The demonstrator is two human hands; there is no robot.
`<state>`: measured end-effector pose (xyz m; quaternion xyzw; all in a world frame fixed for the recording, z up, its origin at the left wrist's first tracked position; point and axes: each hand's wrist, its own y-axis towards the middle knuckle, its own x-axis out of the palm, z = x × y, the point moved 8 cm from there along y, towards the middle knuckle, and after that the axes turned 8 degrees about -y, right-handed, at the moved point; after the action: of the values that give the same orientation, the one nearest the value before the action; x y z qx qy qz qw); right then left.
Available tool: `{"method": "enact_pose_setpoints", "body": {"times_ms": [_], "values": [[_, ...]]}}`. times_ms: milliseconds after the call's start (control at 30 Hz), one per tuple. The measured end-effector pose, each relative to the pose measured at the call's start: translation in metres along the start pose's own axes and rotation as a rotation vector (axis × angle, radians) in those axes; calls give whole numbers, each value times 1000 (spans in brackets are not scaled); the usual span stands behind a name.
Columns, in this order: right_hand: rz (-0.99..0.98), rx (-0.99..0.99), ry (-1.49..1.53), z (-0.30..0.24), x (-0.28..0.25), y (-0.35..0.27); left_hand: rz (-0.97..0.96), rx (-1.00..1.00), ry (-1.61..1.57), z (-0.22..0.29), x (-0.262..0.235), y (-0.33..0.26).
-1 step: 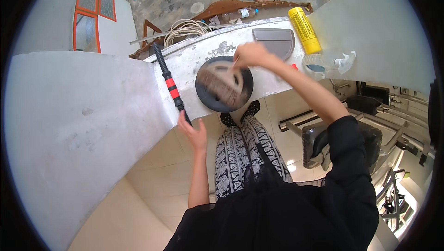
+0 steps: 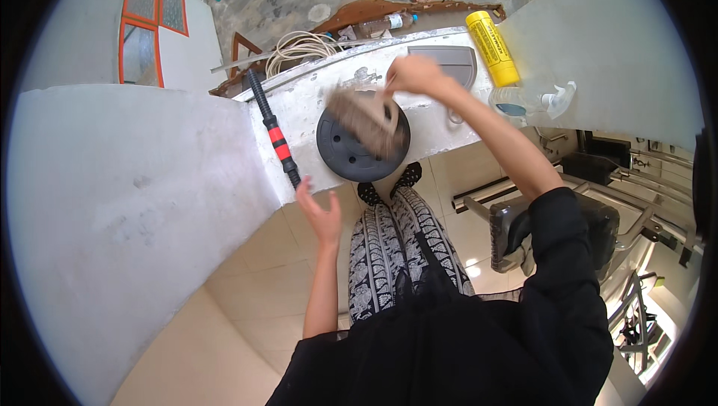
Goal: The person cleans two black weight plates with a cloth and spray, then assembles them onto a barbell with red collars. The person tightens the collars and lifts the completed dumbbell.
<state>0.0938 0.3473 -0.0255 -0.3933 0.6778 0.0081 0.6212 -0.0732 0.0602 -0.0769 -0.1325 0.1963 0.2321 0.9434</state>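
Note:
My right hand [image 2: 416, 75] is closed round the handle of a beige hand brush [image 2: 360, 116], blurred by motion. The brush covers the far part of a round black weight plate [image 2: 357, 162], whose holes show on the near side. Whether the bristles touch the plate I cannot tell. To the left, a black dumbbell bar with red bands [image 2: 277, 139] lies along the ledge. My left hand [image 2: 320, 213] is open near the bar's close end, fingers apart and holding nothing. Behind my right hand sits a grey dustpan [image 2: 452, 60], partly covered by my arm.
The white ledge [image 2: 303, 103] has worn paint. A yellow canister [image 2: 493, 48] and a clear spray bottle [image 2: 527, 102] lie at its right. A coiled cable [image 2: 299, 51] and a plastic bottle [image 2: 385, 25] are behind it. Exercise equipment [image 2: 550, 230] stands at right.
The brush has moved away from me and slightly left across the plate, uncovering more near holes. My right hand has shifted slightly right. My left hand has moved a little right, off the bar.

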Motion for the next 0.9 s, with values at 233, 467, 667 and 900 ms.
{"method": "enact_pose_setpoints", "body": {"times_ms": [233,467,667,900], "values": [[656,189,592,71,-84,-119,-384,430,628,75,112,34],[619,448,1219,84,28,-264,-493,349,660,71,122,54],[774,510,1483,81,87,-317,-738,212,604,110,96,78],[782,482,1481,83,116,-321,-928,-471,-391,104,83,68]]}}
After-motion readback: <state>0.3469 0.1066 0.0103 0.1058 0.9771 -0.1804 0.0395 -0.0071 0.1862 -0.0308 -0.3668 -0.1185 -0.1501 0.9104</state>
